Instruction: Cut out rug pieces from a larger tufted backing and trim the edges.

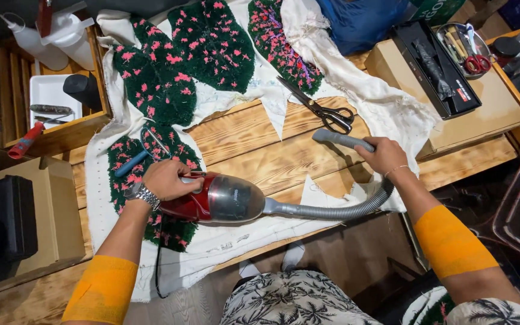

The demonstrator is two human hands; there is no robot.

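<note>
Red canister vacuum (pixel 215 201) lies lengthwise along the bench's near edge on tufted cloth (pixel 151 90); left hand (pixel 165 179) clasps its handle, right hand (pixel 386 155) grips the hose nozzle (pixel 341 139) beside scissors (pixel 320 108).

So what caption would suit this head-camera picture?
Left hand on a red handheld vacuum, right hand gripping its grey hose nozzle beside scissors and green-pink tufted rug pieces.

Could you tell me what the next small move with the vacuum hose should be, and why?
Probably swing the hose nozzle left toward the green tufted pieces. The right hand grips the nozzle over bare wood beside the scissors, touching no fabric, while the left hand rests on the red vacuum.
</note>
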